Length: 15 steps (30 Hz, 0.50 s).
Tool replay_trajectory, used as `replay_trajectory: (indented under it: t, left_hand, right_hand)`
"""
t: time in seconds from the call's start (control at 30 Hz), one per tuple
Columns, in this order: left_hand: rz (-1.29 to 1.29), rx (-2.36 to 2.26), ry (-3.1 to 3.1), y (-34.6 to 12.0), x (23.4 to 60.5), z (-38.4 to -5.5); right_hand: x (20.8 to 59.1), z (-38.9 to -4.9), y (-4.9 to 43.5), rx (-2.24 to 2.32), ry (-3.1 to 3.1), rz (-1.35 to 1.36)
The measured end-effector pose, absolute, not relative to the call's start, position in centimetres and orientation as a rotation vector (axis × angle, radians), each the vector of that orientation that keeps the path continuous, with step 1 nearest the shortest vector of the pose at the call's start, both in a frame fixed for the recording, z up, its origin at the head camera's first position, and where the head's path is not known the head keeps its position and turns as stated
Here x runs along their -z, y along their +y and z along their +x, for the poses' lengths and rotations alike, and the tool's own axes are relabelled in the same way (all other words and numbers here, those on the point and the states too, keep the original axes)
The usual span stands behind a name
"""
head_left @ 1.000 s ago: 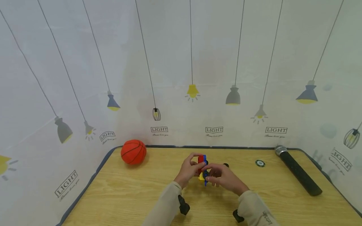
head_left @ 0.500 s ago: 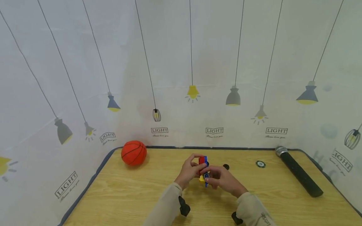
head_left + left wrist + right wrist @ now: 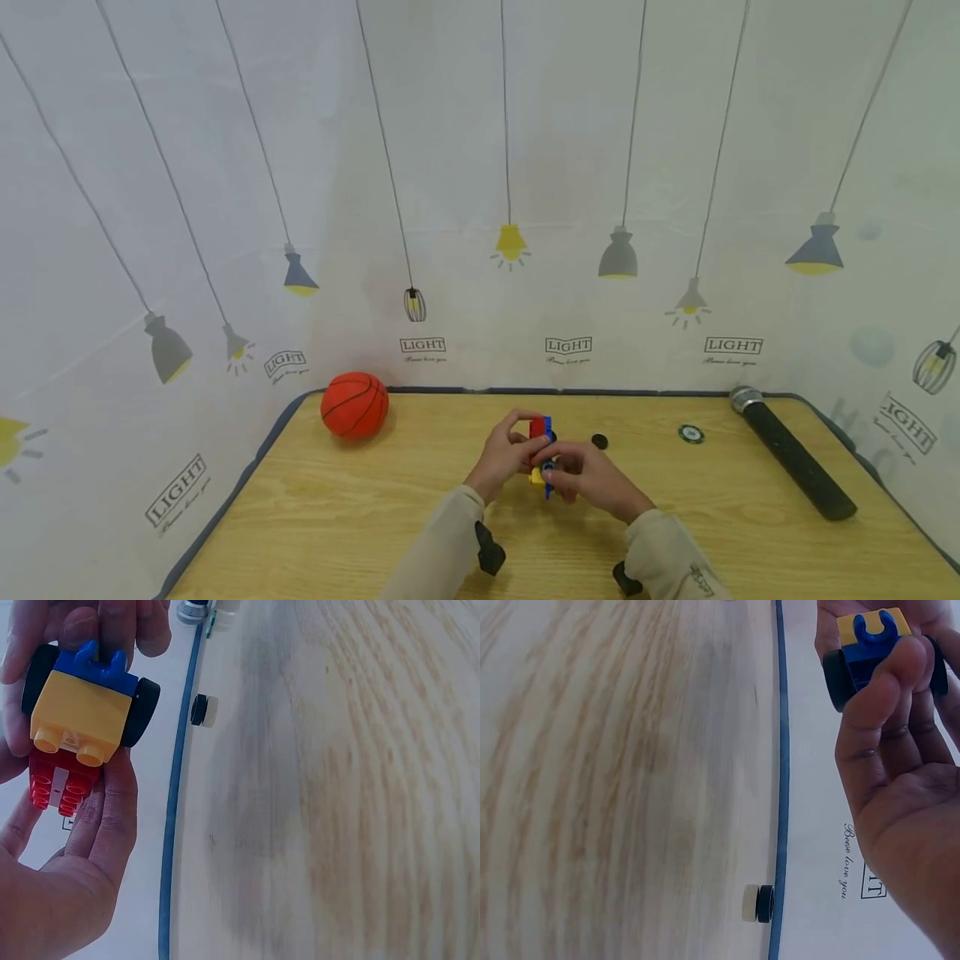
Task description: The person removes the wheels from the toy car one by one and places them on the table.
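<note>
Above the middle of the table, both hands hold a toy car of building blocks (image 3: 81, 712). It has a blue base (image 3: 868, 656), a yellow block at one end, red studded blocks (image 3: 60, 784) and black wheels (image 3: 140, 712). My left hand (image 3: 501, 457) grips it by the red part, fingers wrapped along its side. My right hand (image 3: 596, 482) holds the blue underside near the wheels, its fingertips (image 3: 907, 664) pressed on the base between two wheels. Fingers hide part of the car in the head view. A loose black wheel (image 3: 599, 442) lies on the table beyond my right hand.
A red toy basketball (image 3: 355, 406) sits at the table's back left. At the right are a poker chip (image 3: 691, 433) and a black microphone (image 3: 795, 458) with a silver head. A white printed sheet (image 3: 465, 317) stands behind the wooden table (image 3: 337, 517).
The car has turned and shifted slightly in the hands, and the wheel by my right fingers is now more covered. My right hand has drawn slightly left, uncovering more of the loose wheel.
</note>
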<state>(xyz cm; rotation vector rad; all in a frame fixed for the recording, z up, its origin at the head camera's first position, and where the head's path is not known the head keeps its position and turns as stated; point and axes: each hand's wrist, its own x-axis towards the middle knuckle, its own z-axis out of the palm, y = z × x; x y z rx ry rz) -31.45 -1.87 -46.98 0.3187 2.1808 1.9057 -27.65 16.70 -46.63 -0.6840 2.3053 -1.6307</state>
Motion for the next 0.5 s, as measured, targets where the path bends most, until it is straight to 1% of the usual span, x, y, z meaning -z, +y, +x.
replay_trajectory:
  t: [0.5]
  left_hand:
    - [0.3,-1.944,2.146,-1.68,47.59,-31.55]
  right_hand:
    - [46.75,-27.47,16.39,1.568,2.408,-0.688]
